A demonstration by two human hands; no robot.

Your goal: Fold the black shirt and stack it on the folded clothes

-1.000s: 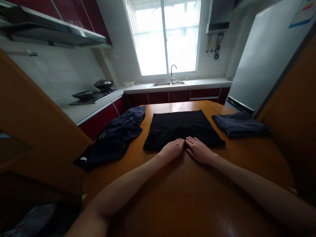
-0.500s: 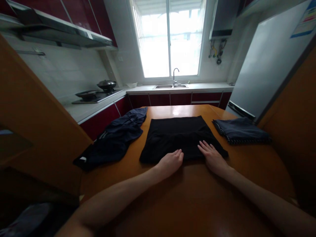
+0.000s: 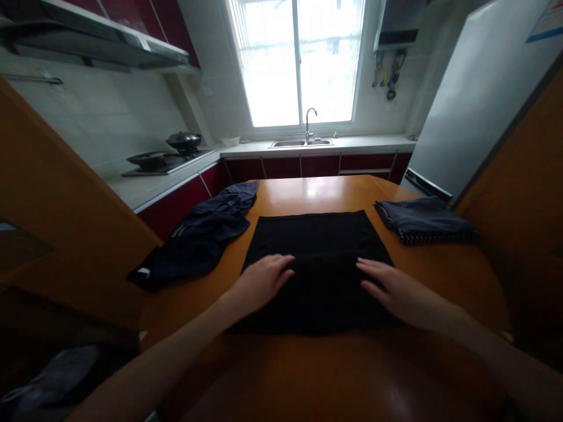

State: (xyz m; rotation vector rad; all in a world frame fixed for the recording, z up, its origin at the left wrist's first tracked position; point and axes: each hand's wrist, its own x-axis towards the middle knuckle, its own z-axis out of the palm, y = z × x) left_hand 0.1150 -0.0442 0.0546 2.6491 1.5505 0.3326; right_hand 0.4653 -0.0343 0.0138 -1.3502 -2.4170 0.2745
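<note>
A black folded garment lies flat on the wooden table in front of me, with a fold line across its middle. My left hand is over its left side, fingers stretched out and thumb apart. Over the right side is my right hand, its fingers pointing inward and its thumb spread from them. Both hands are open and hold nothing; whether the fingertips press on the cloth I cannot tell. The garment's exact kind does not show.
A crumpled dark blue garment lies along the left of the wooden table. Folded dark cloth is stacked at the right. Beyond are a counter with a sink, a stove with pans, and a fridge.
The black garment now reaches further toward me, its near edge lower in view. My hands have moved apart, the left one leftward, the right one slightly rightward. My view has tilted down a little.
</note>
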